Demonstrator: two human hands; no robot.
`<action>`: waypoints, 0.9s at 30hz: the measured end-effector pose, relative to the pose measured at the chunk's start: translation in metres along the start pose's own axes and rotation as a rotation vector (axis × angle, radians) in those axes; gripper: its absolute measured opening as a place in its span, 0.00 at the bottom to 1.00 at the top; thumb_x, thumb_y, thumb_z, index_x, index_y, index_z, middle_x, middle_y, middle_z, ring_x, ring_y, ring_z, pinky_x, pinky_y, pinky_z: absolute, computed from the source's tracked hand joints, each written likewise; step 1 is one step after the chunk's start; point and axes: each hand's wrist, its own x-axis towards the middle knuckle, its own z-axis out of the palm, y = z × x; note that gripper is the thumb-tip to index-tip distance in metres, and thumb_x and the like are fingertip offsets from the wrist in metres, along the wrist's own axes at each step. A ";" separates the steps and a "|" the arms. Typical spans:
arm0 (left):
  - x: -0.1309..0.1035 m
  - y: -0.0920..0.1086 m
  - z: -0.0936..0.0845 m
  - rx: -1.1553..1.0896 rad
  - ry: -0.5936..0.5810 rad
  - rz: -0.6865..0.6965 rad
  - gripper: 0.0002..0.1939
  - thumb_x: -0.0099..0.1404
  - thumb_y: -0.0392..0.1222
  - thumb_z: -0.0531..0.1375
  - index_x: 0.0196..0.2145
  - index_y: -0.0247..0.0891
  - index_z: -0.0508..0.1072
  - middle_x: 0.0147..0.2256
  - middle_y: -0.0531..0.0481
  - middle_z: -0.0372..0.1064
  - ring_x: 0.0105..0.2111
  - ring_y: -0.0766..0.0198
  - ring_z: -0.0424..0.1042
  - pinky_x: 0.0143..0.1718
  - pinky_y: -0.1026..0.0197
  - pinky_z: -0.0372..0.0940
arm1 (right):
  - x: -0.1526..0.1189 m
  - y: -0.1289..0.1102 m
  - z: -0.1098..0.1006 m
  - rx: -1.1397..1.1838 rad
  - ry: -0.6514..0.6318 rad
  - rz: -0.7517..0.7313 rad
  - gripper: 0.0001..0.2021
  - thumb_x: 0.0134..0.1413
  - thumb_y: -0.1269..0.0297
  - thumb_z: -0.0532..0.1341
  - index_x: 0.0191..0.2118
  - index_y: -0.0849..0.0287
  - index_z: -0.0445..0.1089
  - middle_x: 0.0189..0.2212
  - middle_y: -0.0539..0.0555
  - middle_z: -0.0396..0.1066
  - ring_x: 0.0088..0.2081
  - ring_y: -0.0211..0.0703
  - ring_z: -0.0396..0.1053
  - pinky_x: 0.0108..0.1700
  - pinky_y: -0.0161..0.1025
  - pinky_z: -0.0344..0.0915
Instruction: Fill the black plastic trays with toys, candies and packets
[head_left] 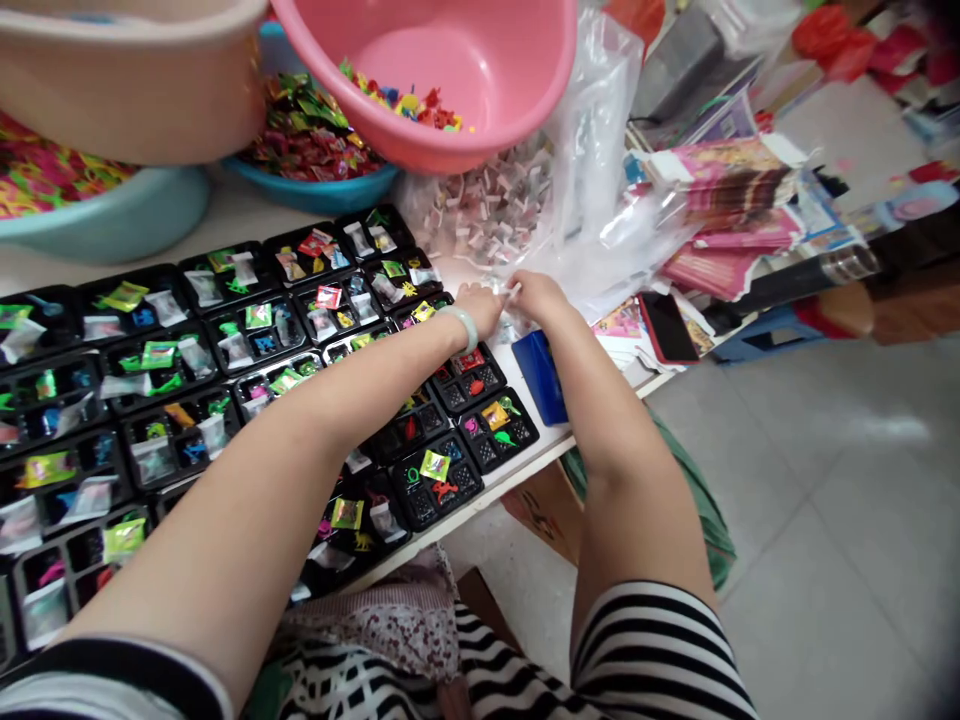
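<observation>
My left hand [481,308], with a pale green bangle [466,328] at the wrist, reaches over the far right of the black compartment trays [491,462]. Close beside it is my right hand [537,296], its thumb and fingers pinched on a small whitish packet [513,291]. The left fingers are closed near the same packet; what they grip is partly hidden. Beyond both hands lies a heap of small clear-and-white packets [495,205]. The trays hold little coloured toys, wrapped sweets [435,465] and white packets in their compartments. A blue container [541,378] sits under my right forearm.
A pink basin [480,60] with coloured pieces, blue basins [322,185] and a beige basin [135,80] stand behind the trays. Clear plastic bags [600,150], stacked printed cards [735,190] and a phone-like red-and-black object [667,328] lie to the right. The table edge [450,510] runs near my body.
</observation>
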 end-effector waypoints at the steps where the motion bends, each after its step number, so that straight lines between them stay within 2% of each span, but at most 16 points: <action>1: 0.002 -0.001 0.000 -0.044 0.005 0.000 0.17 0.63 0.27 0.58 0.49 0.33 0.78 0.49 0.33 0.76 0.55 0.41 0.71 0.59 0.42 0.59 | 0.001 0.002 -0.001 0.022 0.006 0.008 0.18 0.52 0.72 0.65 0.50 0.58 0.76 0.38 0.55 0.81 0.32 0.46 0.75 0.42 0.39 0.70; 4: 0.002 -0.009 -0.007 -0.264 0.083 -0.036 0.15 0.63 0.27 0.59 0.47 0.34 0.77 0.44 0.40 0.77 0.49 0.49 0.74 0.54 0.49 0.65 | 0.002 0.007 -0.005 0.092 0.015 0.043 0.18 0.50 0.72 0.67 0.49 0.60 0.75 0.38 0.55 0.80 0.34 0.46 0.74 0.42 0.41 0.69; 7: -0.019 -0.027 -0.026 -0.565 0.236 -0.106 0.17 0.63 0.27 0.62 0.50 0.33 0.74 0.41 0.44 0.75 0.44 0.55 0.75 0.47 0.54 0.69 | -0.009 0.008 -0.012 0.185 0.107 -0.001 0.16 0.53 0.68 0.67 0.49 0.61 0.75 0.40 0.57 0.79 0.39 0.49 0.75 0.46 0.45 0.70; 9: -0.052 -0.042 -0.040 -0.698 0.286 -0.145 0.15 0.64 0.27 0.62 0.49 0.33 0.74 0.39 0.46 0.73 0.43 0.57 0.75 0.46 0.54 0.70 | -0.031 0.003 -0.015 0.277 0.152 -0.076 0.16 0.56 0.63 0.67 0.50 0.60 0.74 0.41 0.57 0.78 0.41 0.49 0.75 0.47 0.46 0.70; 12: -0.126 -0.059 -0.057 -0.739 0.238 -0.231 0.10 0.64 0.29 0.63 0.44 0.33 0.75 0.35 0.47 0.73 0.42 0.58 0.75 0.45 0.52 0.71 | -0.083 -0.018 -0.012 0.381 0.045 -0.209 0.15 0.58 0.57 0.67 0.48 0.58 0.75 0.39 0.56 0.78 0.40 0.49 0.75 0.45 0.47 0.70; 15: -0.198 -0.064 -0.057 -0.737 0.102 -0.286 0.04 0.62 0.33 0.66 0.35 0.36 0.75 0.31 0.48 0.74 0.37 0.59 0.76 0.40 0.55 0.72 | -0.141 -0.048 -0.001 0.373 -0.141 -0.345 0.12 0.58 0.53 0.67 0.41 0.55 0.75 0.36 0.54 0.78 0.38 0.49 0.74 0.41 0.45 0.70; 17: -0.230 -0.063 -0.048 -0.726 0.044 -0.303 0.03 0.60 0.35 0.66 0.31 0.38 0.74 0.29 0.50 0.74 0.32 0.61 0.75 0.37 0.57 0.71 | -0.171 -0.068 0.011 0.281 -0.219 -0.405 0.10 0.58 0.54 0.67 0.39 0.54 0.75 0.37 0.55 0.78 0.38 0.49 0.75 0.40 0.44 0.69; 19: -0.245 -0.061 -0.035 -0.691 0.024 -0.313 0.03 0.59 0.36 0.65 0.29 0.38 0.73 0.27 0.52 0.73 0.29 0.63 0.73 0.34 0.59 0.68 | -0.190 -0.085 0.022 0.160 -0.246 -0.426 0.09 0.60 0.56 0.64 0.40 0.56 0.76 0.40 0.59 0.78 0.39 0.52 0.75 0.39 0.45 0.68; 22: -0.250 -0.058 -0.020 -0.616 -0.016 -0.311 0.03 0.58 0.36 0.63 0.28 0.39 0.72 0.25 0.54 0.71 0.27 0.64 0.70 0.33 0.61 0.66 | -0.204 -0.102 0.034 0.013 -0.238 -0.398 0.13 0.63 0.58 0.61 0.45 0.60 0.76 0.44 0.66 0.77 0.43 0.58 0.76 0.38 0.46 0.67; 25: -0.250 -0.058 -0.015 -0.495 -0.041 -0.270 0.01 0.59 0.38 0.62 0.31 0.40 0.74 0.28 0.52 0.73 0.29 0.62 0.71 0.35 0.59 0.66 | -0.207 -0.106 0.034 -0.038 -0.240 -0.368 0.15 0.65 0.56 0.61 0.48 0.61 0.76 0.46 0.68 0.77 0.46 0.60 0.76 0.40 0.47 0.68; 27: -0.250 -0.061 -0.017 -0.397 -0.015 -0.224 0.05 0.59 0.41 0.63 0.34 0.40 0.76 0.32 0.50 0.74 0.32 0.59 0.72 0.37 0.58 0.66 | -0.202 -0.100 0.026 0.000 -0.255 -0.369 0.15 0.65 0.53 0.62 0.48 0.59 0.77 0.46 0.66 0.78 0.46 0.58 0.76 0.41 0.47 0.68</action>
